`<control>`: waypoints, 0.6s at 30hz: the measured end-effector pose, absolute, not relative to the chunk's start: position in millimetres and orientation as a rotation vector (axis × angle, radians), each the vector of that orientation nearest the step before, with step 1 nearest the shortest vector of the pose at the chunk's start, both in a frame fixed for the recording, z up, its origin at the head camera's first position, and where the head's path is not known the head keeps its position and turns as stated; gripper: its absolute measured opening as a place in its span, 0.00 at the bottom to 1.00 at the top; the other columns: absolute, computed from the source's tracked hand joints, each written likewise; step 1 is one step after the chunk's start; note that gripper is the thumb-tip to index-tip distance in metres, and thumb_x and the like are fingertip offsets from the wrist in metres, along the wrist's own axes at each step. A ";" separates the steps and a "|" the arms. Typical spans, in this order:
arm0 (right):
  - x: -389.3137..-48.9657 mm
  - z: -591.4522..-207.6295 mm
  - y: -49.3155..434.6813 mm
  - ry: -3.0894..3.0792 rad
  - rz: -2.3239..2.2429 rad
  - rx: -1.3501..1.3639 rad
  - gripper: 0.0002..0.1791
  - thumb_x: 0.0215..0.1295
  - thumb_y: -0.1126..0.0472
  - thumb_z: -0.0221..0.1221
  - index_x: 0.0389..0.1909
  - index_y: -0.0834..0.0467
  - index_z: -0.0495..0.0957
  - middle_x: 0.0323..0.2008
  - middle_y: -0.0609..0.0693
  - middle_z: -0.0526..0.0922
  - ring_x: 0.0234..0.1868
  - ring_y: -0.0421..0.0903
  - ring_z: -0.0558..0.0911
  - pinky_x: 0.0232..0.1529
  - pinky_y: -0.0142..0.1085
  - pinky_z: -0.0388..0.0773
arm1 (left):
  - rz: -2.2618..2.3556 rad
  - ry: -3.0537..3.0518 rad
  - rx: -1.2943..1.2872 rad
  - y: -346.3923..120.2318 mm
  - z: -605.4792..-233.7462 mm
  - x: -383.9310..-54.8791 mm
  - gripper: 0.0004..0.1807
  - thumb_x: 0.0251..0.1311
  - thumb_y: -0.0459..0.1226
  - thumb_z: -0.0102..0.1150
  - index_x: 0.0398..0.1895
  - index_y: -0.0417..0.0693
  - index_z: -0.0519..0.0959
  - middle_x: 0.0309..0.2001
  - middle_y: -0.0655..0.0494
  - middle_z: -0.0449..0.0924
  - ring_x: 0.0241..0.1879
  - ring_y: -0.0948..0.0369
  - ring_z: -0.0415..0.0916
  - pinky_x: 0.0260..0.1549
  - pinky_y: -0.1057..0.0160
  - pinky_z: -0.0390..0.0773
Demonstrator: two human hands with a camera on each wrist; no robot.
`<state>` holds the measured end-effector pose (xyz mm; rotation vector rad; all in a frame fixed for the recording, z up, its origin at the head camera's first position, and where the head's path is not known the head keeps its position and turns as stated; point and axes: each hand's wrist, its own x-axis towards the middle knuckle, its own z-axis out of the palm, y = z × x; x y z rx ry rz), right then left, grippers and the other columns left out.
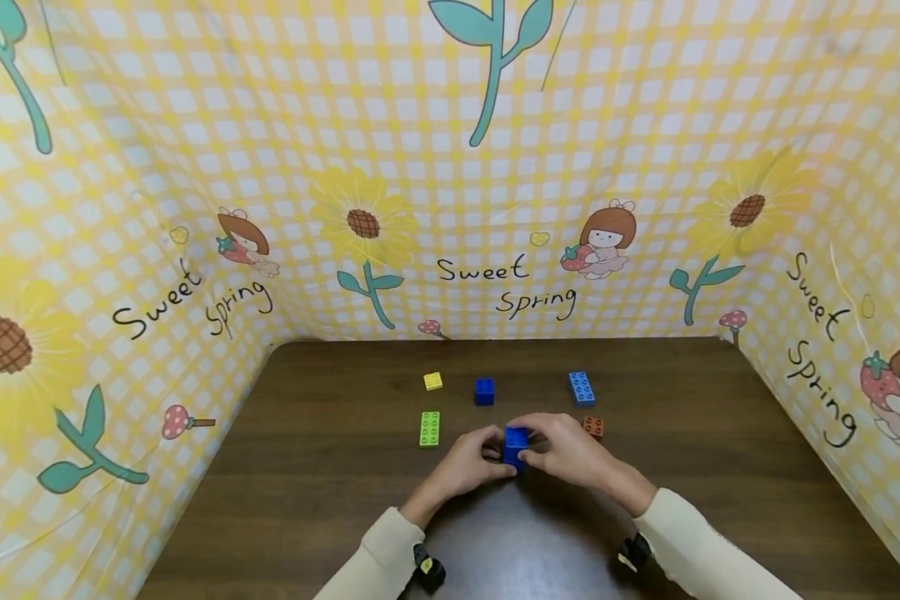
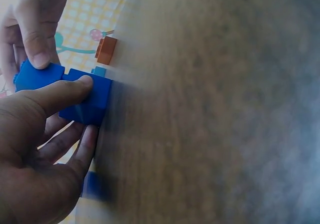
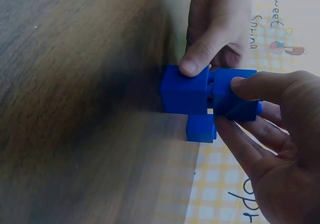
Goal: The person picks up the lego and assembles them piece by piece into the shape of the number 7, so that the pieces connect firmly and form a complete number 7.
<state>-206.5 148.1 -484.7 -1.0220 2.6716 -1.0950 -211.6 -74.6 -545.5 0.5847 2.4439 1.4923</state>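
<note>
Two dark blue toy building bricks stand one above the other on the table, between my hands. My left hand [image 1: 468,462] grips the lower brick [image 3: 184,96], its thumb flat on the near side. With thumb and fingers my right hand [image 1: 573,450] pinches the upper brick [image 3: 227,103]. In the right wrist view a narrow gap with studs showing separates the two bricks, and the upper one sits slightly tilted. The lower brick's far side is hidden by my fingers.
Beyond my hands, another dark blue brick [image 1: 484,392] and a small yellow brick [image 1: 432,381] lie on the brown table [image 1: 330,450]. A long green brick [image 1: 430,429] is on the left; a lighter blue brick [image 1: 581,388] and a brown brick [image 1: 593,427] are right. Patterned cloth [image 1: 390,108] surrounds the table.
</note>
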 end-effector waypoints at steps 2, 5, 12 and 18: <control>-206.4 -485.1 148.0 2.675 -1.086 -1.020 0.24 0.68 0.68 0.69 0.65 0.65 0.81 0.59 0.60 0.87 0.53 0.54 0.90 0.51 0.42 0.89 | 1.486 2.446 0.585 -74.4 -545.3 -212.2 0.16 0.61 0.33 0.77 0.49 0.44 0.82 0.50 0.48 0.87 0.51 0.53 0.87 0.53 0.54 0.87; -206.7 -485.0 148.3 2.688 -1.066 -1.018 0.24 0.68 0.68 0.70 0.64 0.64 0.81 0.59 0.60 0.87 0.53 0.53 0.90 0.50 0.41 0.89 | 1.475 2.448 0.592 -73.9 -544.5 -213.8 0.16 0.61 0.33 0.77 0.50 0.44 0.82 0.50 0.48 0.87 0.51 0.53 0.87 0.52 0.55 0.87; -206.5 -486.0 146.1 2.679 -1.068 -0.998 0.24 0.68 0.68 0.70 0.64 0.65 0.81 0.58 0.60 0.87 0.53 0.54 0.90 0.51 0.41 0.89 | 1.464 2.443 0.584 -75.6 -544.4 -214.8 0.18 0.60 0.33 0.78 0.51 0.44 0.82 0.50 0.48 0.87 0.52 0.51 0.87 0.53 0.55 0.87; -206.3 -488.1 143.5 2.687 -1.073 -0.989 0.24 0.67 0.69 0.70 0.64 0.67 0.81 0.58 0.61 0.87 0.52 0.53 0.90 0.50 0.40 0.89 | 1.466 2.433 0.569 -77.0 -543.5 -214.2 0.18 0.60 0.33 0.78 0.51 0.44 0.83 0.51 0.47 0.87 0.53 0.51 0.87 0.54 0.55 0.87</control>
